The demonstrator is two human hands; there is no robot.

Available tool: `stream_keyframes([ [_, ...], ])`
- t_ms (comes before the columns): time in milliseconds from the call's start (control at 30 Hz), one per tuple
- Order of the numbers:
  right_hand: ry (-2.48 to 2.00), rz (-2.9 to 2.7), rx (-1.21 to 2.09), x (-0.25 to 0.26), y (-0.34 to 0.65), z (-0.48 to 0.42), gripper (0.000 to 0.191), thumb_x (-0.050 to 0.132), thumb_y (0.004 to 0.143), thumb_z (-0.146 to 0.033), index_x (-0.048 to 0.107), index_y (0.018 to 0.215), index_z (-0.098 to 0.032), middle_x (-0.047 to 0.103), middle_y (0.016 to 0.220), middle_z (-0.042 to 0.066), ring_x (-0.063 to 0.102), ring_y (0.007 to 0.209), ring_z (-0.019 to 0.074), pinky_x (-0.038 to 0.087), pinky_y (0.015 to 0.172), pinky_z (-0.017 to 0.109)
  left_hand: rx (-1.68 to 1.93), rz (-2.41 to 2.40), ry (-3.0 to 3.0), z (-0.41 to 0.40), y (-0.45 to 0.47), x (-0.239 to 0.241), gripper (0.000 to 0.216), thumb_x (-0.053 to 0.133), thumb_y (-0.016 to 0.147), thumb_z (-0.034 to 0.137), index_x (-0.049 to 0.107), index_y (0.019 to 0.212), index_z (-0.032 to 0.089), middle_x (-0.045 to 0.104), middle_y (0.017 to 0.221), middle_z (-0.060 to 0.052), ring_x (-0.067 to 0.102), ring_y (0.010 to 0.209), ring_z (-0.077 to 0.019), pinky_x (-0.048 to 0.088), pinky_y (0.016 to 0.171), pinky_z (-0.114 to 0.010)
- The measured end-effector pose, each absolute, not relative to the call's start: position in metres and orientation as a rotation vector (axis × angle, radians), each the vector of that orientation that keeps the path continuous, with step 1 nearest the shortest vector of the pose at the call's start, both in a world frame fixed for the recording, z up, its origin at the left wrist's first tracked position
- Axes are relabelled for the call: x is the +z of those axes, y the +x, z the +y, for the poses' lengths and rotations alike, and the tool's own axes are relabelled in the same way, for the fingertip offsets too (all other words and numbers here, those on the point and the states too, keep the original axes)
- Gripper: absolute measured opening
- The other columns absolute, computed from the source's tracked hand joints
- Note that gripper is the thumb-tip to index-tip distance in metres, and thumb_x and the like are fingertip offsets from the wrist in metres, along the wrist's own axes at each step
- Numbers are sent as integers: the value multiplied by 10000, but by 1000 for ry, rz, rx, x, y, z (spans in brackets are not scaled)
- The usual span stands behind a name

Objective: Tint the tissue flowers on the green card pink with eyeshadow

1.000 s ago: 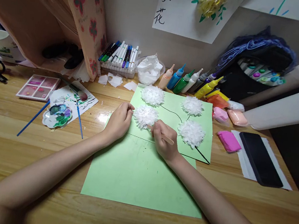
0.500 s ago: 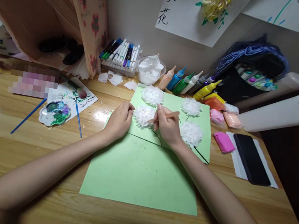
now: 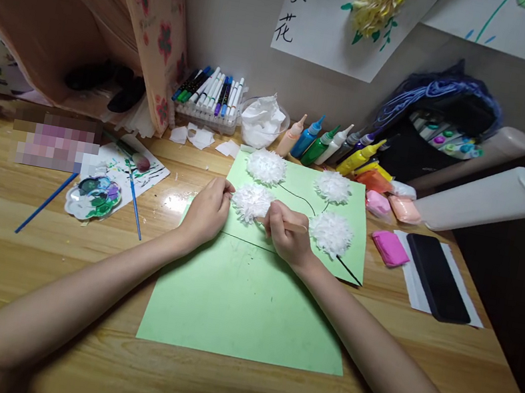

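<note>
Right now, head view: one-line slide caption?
Right hand holds a tan stick at the edge of a white flower on green paper; left hand rests beside the flower.

Wooden stick (image 3: 296, 227) partly behind right hand (image 3: 291, 245)

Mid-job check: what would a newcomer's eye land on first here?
Probably the four fluffy white flowers on the green paper, near the middle of the view. Next, the right hand, holding a flat tan stick by the near-left flower. Then the yellow flower on a white sheet on the wall above.
</note>
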State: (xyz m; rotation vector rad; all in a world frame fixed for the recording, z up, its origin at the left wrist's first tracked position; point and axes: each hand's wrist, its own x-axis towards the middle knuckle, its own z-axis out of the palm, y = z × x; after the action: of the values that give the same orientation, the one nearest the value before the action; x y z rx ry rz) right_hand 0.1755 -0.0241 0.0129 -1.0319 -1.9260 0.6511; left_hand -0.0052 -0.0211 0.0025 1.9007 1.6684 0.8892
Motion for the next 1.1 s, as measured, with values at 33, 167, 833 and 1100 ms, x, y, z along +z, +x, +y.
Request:
stream_keyframes([
  [33, -1050, -1921, 644, 14, 174, -23, 455, 321, 965, -357, 431, 546, -219, 486, 464, -8, 501, 448, 120, 373, 460, 259, 891, 1669, 1900, -21, -5, 3, 120, 366, 863, 133, 459, 859, 210, 588, 906, -69, 555, 888, -217, 436, 786, -368],
  [167, -1120, -1842, 704, 23, 168, -14, 491, 337, 962, -406, 438, 519, -221, 441, 422, -15, 504, 440, 125, 372, 448, 259, 886, 1664, 1900, -21, -5, 3, 123, 369, 861, 125, 461, 861, 207, 584, 900, -67, 552, 881, -215, 435, 779, -364],
  [833, -947, -1881, 513, 9, 175, -36, 393, 315, 956, -285, 471, 603, -215, 498, 505, -11, 491, 461, 118, 386, 470, 259, 860, 1529, 2168, -37, 1, 12, 113, 528, 854, 305, 539, 801, 206, 530, 833, -30, 512, 854, -194, 412, 719, -309],
  [1100, -913, -1852, 551, 4, 178, -34, 373, 342, 956, -254, 492, 617, -206, 505, 533, -20, 490, 474, 103, 380, 482, 244, 868, 1510, 2005, -34, -1, 11, 83, 510, 861, 244, 553, 808, 197, 542, 805, -15, 519, 821, -171, 410, 721, -301],
])
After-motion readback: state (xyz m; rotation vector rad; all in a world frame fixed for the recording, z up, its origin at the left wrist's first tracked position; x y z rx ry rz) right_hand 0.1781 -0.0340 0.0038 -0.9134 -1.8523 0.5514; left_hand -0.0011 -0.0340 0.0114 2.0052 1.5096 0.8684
